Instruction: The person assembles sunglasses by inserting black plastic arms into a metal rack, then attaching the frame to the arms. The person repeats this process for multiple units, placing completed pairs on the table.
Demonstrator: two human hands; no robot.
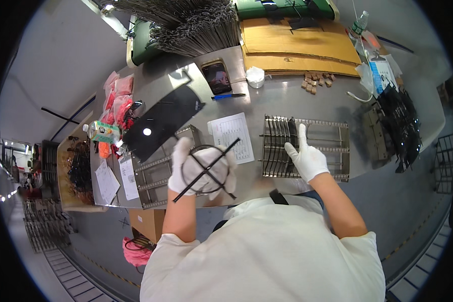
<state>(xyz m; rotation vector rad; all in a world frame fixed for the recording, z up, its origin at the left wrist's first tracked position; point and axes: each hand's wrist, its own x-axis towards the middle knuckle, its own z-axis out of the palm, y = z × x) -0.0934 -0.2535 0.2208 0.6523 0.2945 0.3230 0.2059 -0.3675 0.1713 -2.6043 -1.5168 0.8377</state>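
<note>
The right rack [307,148] holds a few dark plates standing in its left slots, about 12 o'clock from the right hand [307,158]; the remaining slots look bare. That gloved hand lies on the rack, index finger pointing up, other fingers loosely curled on the wires, gripping nothing. The left hand [201,168], gloved, is closed around a dark ring part [206,171] with crossed bars, above the left rack [158,173], whose slots seem unfilled. At 9 o'clock, a tray [65,176] carries a tangled black pile, too small to identify. The black stack [400,126] at 3 o'clock is unclear.
</note>
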